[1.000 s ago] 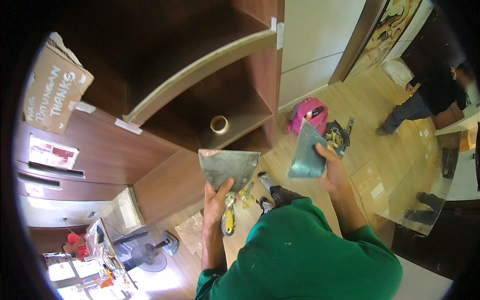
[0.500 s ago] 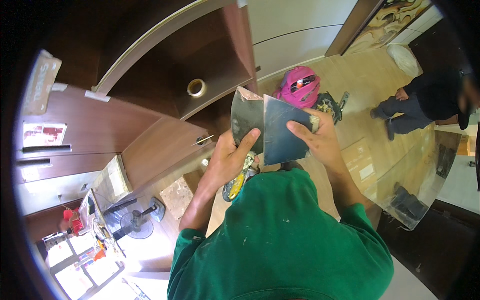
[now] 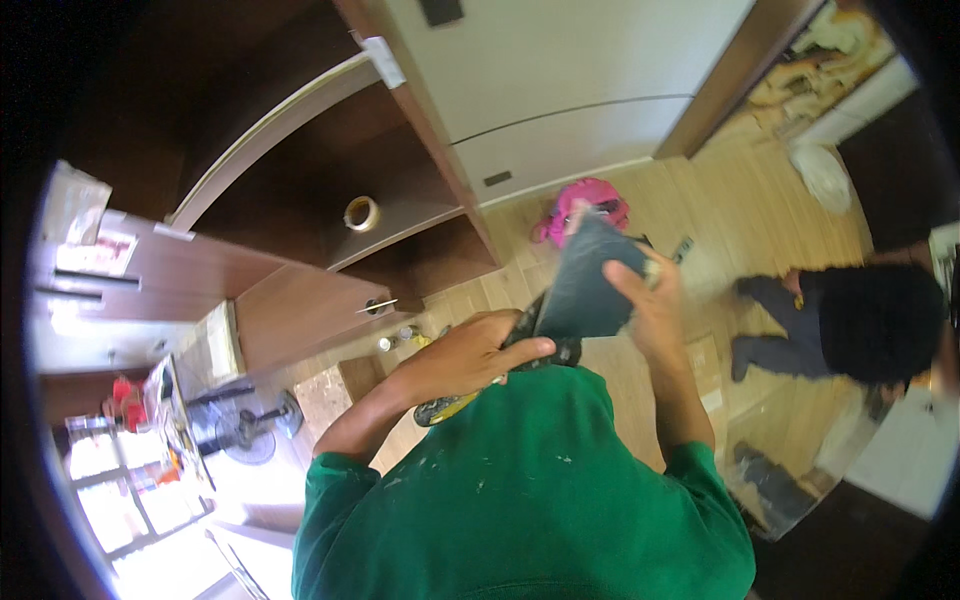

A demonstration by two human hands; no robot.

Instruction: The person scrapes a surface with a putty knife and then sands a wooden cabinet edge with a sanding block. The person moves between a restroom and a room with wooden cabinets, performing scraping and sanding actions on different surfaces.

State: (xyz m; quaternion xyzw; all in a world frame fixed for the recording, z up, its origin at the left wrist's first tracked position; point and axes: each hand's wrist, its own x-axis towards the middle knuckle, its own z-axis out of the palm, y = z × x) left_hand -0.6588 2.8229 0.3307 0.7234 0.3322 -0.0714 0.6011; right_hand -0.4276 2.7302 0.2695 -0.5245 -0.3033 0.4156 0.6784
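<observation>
Above my green shirt, my left hand (image 3: pixel 465 358) is closed on a putty knife (image 3: pixel 440 408) with a yellow-and-black handle, its thumb laid across the tool; much of that blade is hidden behind the other one. My right hand (image 3: pixel 650 310) grips a second, wide dark-bladed scraper (image 3: pixel 585 290), thumb on the flat of the blade, which is tilted and slightly blurred against or just over the left tool. Beyond the blades, a pink backpack (image 3: pixel 595 197) lies on the floor.
An open brown cabinet (image 3: pixel 420 170) holds a tape roll (image 3: pixel 362 213) on a shelf. At right, another person (image 3: pixel 870 320) in dark clothes stands bent near a white sack (image 3: pixel 820 175). At left are a fan (image 3: pixel 245 435), a cluttered table (image 3: pixel 178 420) and a board (image 3: pixel 325 392) on the floor.
The two blades were apart, then met; the right one now angles over the left, which has turned and is mostly covered. The view has shifted, and the person at right has bent over.
</observation>
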